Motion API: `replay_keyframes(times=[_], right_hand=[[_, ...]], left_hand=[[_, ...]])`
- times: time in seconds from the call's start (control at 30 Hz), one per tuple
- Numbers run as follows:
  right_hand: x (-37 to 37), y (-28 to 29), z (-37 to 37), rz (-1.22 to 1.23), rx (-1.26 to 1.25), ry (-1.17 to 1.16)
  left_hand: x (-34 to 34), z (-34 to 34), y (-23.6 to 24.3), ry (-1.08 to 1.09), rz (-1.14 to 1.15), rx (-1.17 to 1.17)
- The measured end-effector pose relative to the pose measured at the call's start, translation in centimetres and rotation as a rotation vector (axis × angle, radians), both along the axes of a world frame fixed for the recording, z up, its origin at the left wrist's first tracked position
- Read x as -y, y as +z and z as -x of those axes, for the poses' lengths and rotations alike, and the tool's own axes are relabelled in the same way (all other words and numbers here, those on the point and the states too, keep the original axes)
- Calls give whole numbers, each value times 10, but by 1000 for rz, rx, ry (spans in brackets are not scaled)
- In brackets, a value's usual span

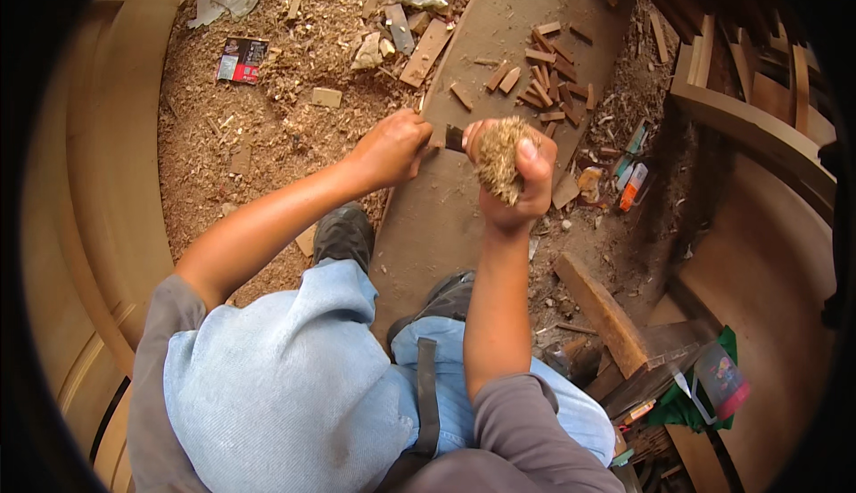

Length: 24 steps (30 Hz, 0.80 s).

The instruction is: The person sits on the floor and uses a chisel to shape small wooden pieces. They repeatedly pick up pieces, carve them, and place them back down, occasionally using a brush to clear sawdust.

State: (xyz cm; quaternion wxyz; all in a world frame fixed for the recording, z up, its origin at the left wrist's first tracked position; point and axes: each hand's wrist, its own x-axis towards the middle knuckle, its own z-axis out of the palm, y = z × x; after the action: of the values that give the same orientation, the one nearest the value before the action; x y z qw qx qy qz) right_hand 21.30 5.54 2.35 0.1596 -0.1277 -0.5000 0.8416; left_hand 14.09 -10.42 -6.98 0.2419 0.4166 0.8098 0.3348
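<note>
Frayed-topped tool (501, 163) partly hidden by right hand (533, 174); piece (437, 144) by left fingers (412, 129) too small to tell.

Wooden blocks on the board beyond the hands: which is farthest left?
The lone brown block, just past the gap between left hand and right hand. It sits nearest the left edge of the board; the other blocks lie to its right.

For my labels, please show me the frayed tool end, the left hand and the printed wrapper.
Frayed tool end (501, 160), head view, its bristly middle.
Left hand (390, 147), head view, its back.
Printed wrapper (241, 61), head view, its middle.
</note>
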Motion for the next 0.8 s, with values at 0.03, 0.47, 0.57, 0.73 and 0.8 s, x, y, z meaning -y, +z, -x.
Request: replay_keyframes(times=[0.03,0.47,0.57,0.73,0.8], right_hand=[[0,0,0,-56,133,51],[2,2,4,-102,171,1],[2,1,4,-6,116,52],[1,3,2,-125,176,92],[1,3,1,-48,123,64]], left_hand=[[0,0,0,8,-12,-14],[-2,0,-1,-1,-19,-12],[-3,1,0,8,-12,-2],[-3,1,1,-9,0,13],[-1,1,1,7,12,-10]])
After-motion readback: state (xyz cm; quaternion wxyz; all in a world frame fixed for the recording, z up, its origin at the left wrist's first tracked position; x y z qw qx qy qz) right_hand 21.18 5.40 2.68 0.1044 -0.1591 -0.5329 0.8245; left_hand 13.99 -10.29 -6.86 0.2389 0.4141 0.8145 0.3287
